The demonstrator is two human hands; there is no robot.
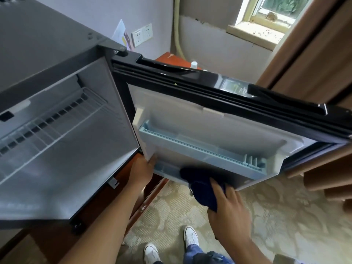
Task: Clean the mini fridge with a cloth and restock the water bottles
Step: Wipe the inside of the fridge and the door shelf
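Far on the pale wall sit two white wall sockets (pixel 142 34), a window (pixel 270 10) to their right, brown curtains (pixel 312 60) along the right edge, patterned carpet (pixel 285 216) near, with white sneakers (pixel 191 237) on it.

Mini fridge (pixel 57 140): door (pixel 219 130) swung wide, cavity bare. You have the dark blue cloth (pixel 202 187) bunched against the door's lower shelf (pixel 165 168), near its bottom edge.

Your right hand (pixel 228 208) presses the dark cloth (pixel 202 187) into the open door's (pixel 209 119) lower shelf (pixel 165 169); your left hand (pixel 142 172) grips the door's corner.
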